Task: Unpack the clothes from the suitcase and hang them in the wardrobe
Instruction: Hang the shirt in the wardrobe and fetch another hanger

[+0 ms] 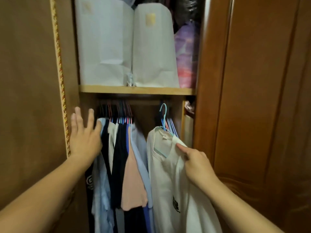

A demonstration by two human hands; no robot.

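Note:
A white T-shirt (170, 179) with a small dark print hangs on a light blue hanger (163, 115), whose hook is up by the rail under the shelf. My right hand (195, 163) pinches the shirt's right shoulder. Left of it hangs a packed row of clothes (124, 157) in pale blue, navy, white and pink. My left hand (84, 133) is spread flat, fingers apart, against the leftmost pale blue garment at the wardrobe's left edge. A gap of bare wood separates the row from the white shirt. The suitcase is out of view.
A wooden shelf (138, 90) above the rail holds two tall white storage bags (104, 47) and purple and pink bundles (186, 52). The open wardrobe door (32, 98) stands at left. Closed wooden doors (259, 98) fill the right. More hangers (171, 125) sit behind the white shirt.

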